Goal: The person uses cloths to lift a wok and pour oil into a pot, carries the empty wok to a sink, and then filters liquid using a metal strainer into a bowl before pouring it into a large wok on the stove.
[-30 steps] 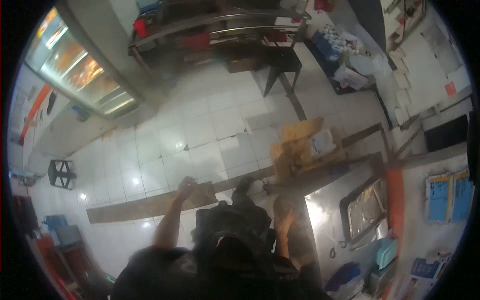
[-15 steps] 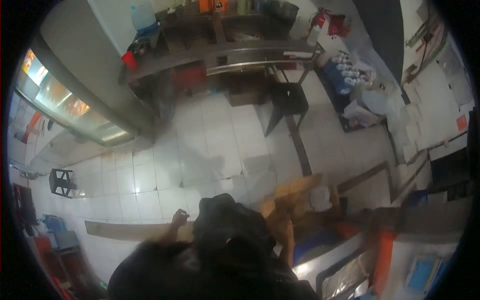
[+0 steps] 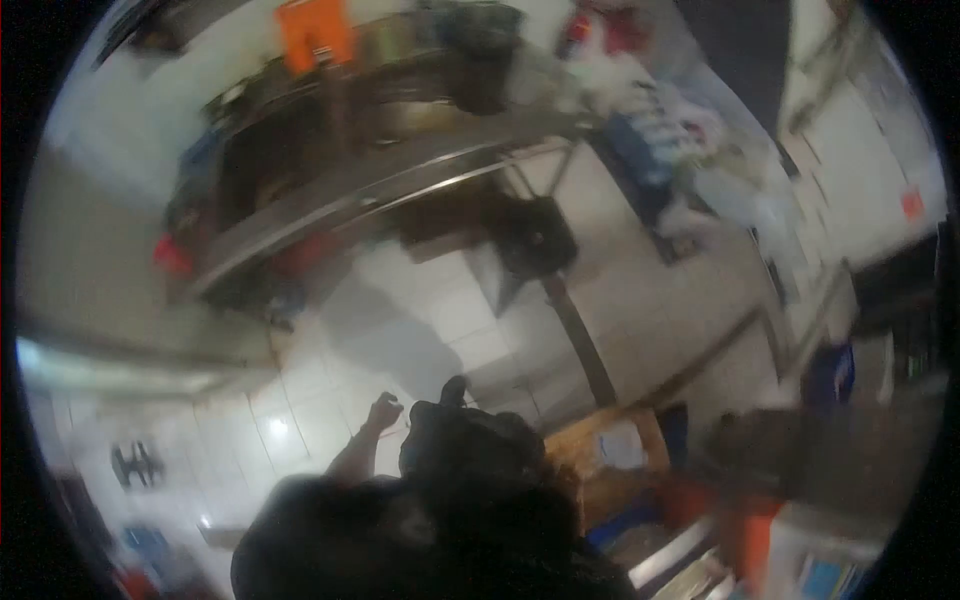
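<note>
My left hand (image 3: 383, 411) hangs out in front of my body, over the white tiled floor (image 3: 440, 300). Its fingers are loosely curled, with a small gap at the thumb, and I see nothing in them. The hand touches nothing. My right hand does not show; my dark clothing and the things at my right side cover that area. Nearest on that side is an open cardboard box (image 3: 570, 450) with a white sheet (image 3: 621, 445) on it.
Ahead is a metal sink counter (image 3: 390, 180) with a black stool (image 3: 535, 240) before it. An orange object (image 3: 315, 35) stands behind the counter. Wrapped goods (image 3: 650, 140) lie at the right wall. A small dark stool (image 3: 138, 465) is far left. Motion blurs much of the view.
The view has turned left and come closer to the counter, which now looks larger and tilted. My left hand has risen slightly and shifted right in the picture.
</note>
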`<state>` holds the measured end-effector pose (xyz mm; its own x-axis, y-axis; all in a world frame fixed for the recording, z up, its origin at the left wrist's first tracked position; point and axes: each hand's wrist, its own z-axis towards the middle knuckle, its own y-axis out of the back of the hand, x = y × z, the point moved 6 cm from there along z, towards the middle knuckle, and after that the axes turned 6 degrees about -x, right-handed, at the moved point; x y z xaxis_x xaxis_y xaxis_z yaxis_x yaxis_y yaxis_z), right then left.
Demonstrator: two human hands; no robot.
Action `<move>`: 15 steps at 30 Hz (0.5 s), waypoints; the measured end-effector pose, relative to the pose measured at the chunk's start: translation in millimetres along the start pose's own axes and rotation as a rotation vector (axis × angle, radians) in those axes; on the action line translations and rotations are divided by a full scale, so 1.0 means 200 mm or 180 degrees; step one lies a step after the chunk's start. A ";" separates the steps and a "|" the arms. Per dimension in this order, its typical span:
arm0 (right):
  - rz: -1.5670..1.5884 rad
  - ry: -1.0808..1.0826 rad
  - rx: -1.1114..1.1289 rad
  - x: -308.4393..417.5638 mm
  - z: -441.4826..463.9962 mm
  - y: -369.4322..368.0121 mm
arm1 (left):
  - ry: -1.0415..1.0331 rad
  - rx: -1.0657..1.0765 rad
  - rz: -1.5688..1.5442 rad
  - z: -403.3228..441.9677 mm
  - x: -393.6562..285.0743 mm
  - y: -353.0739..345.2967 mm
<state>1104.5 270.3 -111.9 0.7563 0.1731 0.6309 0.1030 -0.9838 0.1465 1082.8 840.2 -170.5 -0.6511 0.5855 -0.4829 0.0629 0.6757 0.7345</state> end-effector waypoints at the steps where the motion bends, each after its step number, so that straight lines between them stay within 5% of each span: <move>1: 0.0100 -0.0096 -0.0076 -0.03 -0.03 0.00 | 0.0158 0.0074 -0.0868 0.18 -0.02 -0.02; 3: 0.0358 -0.0235 -0.0212 -0.07 -0.03 -0.01 | -0.0650 0.0423 -0.1571 0.53 -0.34 0.06; 6: 0.0799 -0.0424 -0.0390 -0.14 -0.01 -0.02 | 0.0091 0.1861 -0.3348 0.96 -0.74 0.03; 8: 0.1101 -0.0523 -0.0459 -0.17 0.03 -0.01 | 0.0060 0.1236 -0.1475 1.16 -1.07 -0.01; 15: 0.2039 -0.0268 -0.0615 0.04 0.60 0.42 | 0.0414 0.2303 -0.2095 1.43 -2.09 -0.49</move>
<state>1196.5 184.5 -185.9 0.6781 -0.4538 0.5781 -0.4941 -0.8638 -0.0984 1565.6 657.0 -176.9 -0.7975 -0.0300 -0.6026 0.0775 0.9854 -0.1516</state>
